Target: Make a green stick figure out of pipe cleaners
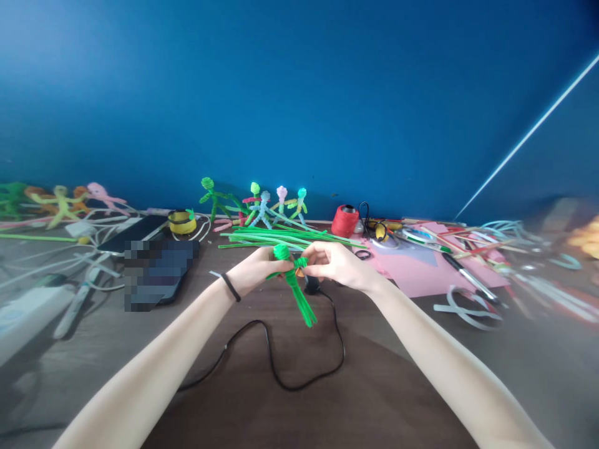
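Between my two hands is a green pipe-cleaner figure (pixel 299 296), with a coiled round head at the top and long straight strands hanging down toward me. My left hand (pixel 257 269) is closed on it just below the head, thumb across the front. On the other side, my right hand (pixel 330 265) pinches the wrapped stub that sticks out to the right. Parts of the fingers of both hands are hidden behind the figure. Just beyond the hands lies a bundle of loose green pipe cleaners (pixel 285 236).
Finished pipe-cleaner figures (pixel 264 209) lean against the blue wall (pixel 299 112). A phone (pixel 163 272) lies at left. A red spool (pixel 345 219), pink paper (pixel 416 268) and a marker (pixel 470 277) are at right. A black cable (pixel 281 380) loops across the table.
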The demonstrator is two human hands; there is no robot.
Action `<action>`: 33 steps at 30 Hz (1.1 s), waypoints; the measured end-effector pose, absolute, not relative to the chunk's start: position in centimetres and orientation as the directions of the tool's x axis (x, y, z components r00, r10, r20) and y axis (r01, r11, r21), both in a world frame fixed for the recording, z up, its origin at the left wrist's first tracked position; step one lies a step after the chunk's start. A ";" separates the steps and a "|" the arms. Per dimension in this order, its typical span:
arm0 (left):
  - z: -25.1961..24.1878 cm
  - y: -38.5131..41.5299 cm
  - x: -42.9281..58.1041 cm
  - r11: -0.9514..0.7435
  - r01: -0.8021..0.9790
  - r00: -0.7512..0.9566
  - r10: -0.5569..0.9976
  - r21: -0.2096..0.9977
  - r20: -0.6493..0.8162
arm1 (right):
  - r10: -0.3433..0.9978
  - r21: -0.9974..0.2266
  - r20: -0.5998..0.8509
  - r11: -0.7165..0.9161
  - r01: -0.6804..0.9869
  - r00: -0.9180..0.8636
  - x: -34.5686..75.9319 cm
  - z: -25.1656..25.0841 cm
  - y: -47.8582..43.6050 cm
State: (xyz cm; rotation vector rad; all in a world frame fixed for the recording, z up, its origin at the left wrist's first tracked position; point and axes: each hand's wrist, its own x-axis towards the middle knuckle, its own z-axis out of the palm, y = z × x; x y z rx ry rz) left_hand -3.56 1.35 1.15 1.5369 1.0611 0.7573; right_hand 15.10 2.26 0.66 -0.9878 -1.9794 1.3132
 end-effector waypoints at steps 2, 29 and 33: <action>1.1 1.4 -3.6 -0.007 0.213 0.412 0.907 0.977 -0.084 | 0.807 -0.911 0.104 0.311 0.270 -0.581 15.2 0.6 2.3; 1.2 1.4 -4.0 0.188 0.034 0.486 0.855 0.982 -0.181 | 0.719 -0.469 0.423 0.694 0.546 -0.551 15.1 0.2 1.9; 1.7 1.2 -4.0 0.067 0.162 0.518 0.843 0.985 -0.143 | 0.788 -0.739 0.160 0.495 0.457 -0.595 15.2 0.4 1.9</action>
